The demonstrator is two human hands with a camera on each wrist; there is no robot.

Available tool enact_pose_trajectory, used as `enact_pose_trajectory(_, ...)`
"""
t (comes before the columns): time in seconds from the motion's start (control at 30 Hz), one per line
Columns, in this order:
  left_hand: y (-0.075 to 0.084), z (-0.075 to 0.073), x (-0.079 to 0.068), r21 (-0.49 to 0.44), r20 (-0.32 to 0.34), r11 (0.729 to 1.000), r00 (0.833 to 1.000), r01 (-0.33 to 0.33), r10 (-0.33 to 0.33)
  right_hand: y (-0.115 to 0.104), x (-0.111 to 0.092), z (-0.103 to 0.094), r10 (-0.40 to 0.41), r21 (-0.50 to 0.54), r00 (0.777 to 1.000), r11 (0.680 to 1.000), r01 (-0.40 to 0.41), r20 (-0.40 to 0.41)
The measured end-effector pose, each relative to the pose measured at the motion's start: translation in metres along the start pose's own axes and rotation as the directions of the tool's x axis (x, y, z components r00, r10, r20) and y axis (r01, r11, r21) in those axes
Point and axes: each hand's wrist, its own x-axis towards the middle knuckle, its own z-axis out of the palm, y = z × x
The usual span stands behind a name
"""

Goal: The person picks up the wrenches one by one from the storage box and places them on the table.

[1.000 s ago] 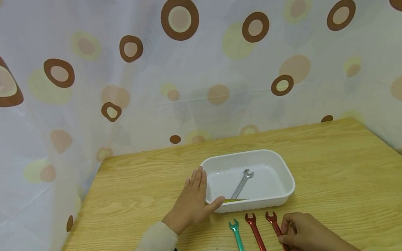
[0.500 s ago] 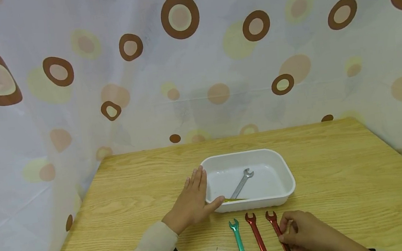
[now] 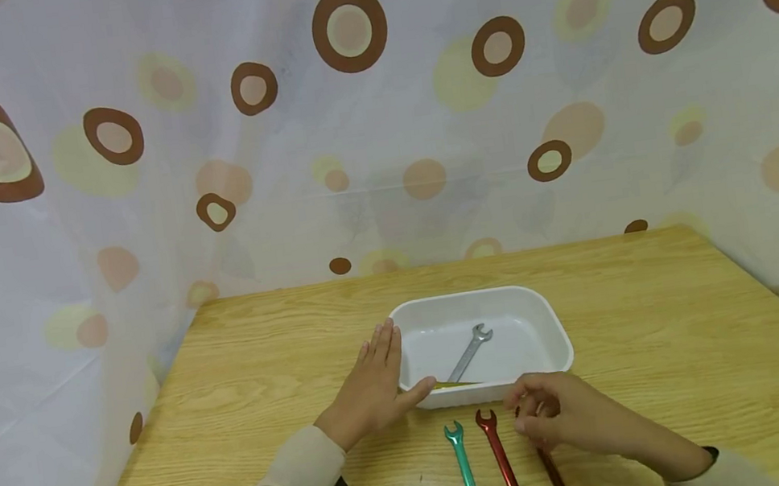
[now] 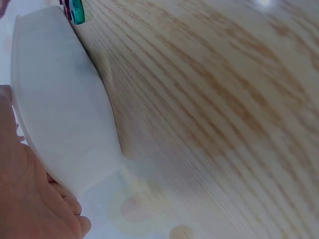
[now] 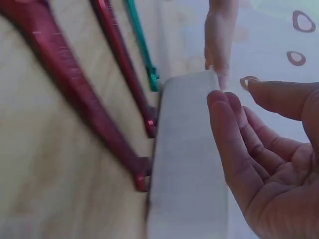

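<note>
Behind everything we see a sheet [image 3: 377,139] printed with brown rings and pale spots, and before it a wood-grain table [image 3: 284,337]. On the table stands a white tray [image 3: 467,396]; the left wrist view gives us its outer wall, with a faint mark there too small to read. Our left hand [image 3: 374,387] lies flat against the tray's left side, fingers extended and thumb at the near rim, pressing rather than gripping. Our right hand [image 3: 564,414] hovers near the tray's front right corner with nothing in it: the right wrist view shows thumb and loosely bent fingers apart. Below it lies the right red wrench [image 3: 557,482], its forked head hidden from the head camera but plain from the right wrist. Beside it lie the middle red wrench [image 3: 505,464] and the green wrench [image 3: 466,469]; stamped characters on both red shanks are too blurred to read. Only from the head do we see inside the tray: a silver wrench [image 3: 470,353] and, partly hidden, a thin yellow piece [image 3: 454,384]
</note>
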Motion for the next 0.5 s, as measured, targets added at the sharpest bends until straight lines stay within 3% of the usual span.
enact_pose_trajectory(0.17,0.000,-0.001,0.001,-0.002,-0.001,1.000,1.000,0.005,-0.005,-0.018,0.018,-0.005,-0.124,-0.120,0.990,0.986,0.115,-0.071)
enact_pose_trajectory(0.33,0.001,-0.002,0.000,0.000,-0.005,1.000,1.000,0.008,-0.008,-0.028,0.036,-0.013,-0.173,-0.205,0.976,0.968,0.144,-0.133)
enact_pose_trajectory(0.5,0.001,-0.002,0.000,0.003,-0.005,1.000,1.000,0.010,-0.010,-0.024,0.055,-0.019,-0.191,-0.207,0.959,0.967,0.148,-0.207)
